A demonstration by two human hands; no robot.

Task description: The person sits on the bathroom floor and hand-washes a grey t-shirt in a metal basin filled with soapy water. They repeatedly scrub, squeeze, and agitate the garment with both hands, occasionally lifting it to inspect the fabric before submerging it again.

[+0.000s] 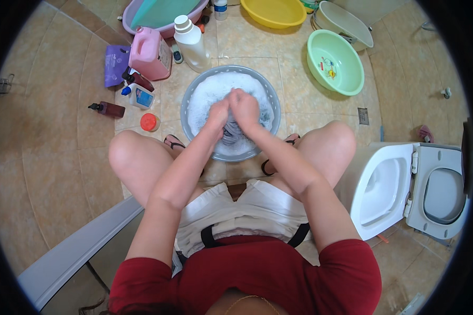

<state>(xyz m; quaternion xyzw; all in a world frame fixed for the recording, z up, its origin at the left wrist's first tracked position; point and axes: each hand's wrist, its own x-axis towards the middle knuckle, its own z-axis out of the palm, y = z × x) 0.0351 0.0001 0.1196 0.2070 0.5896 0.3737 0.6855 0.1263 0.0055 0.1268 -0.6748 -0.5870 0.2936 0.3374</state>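
Note:
A round grey basin [185,100] full of white suds [223,81] stands on the tiled floor between my feet. Over its middle, my left hand [218,112] and my right hand [244,108] are closed and pressed together. Both grip a wet grey cloth [232,133], whose bunched, twisted lower part hangs down into the foam beneath my wrists. What kind of garment it is, if any, does not show. The upper part of the cloth is hidden inside my fingers.
Left of the basin stand a white bottle [193,48], a pink jug [148,54], a red-lidded jar [150,122] and several smaller bottles. A green basin [311,60] and a yellow basin [270,20] lie beyond. A toilet [365,191] is at my right.

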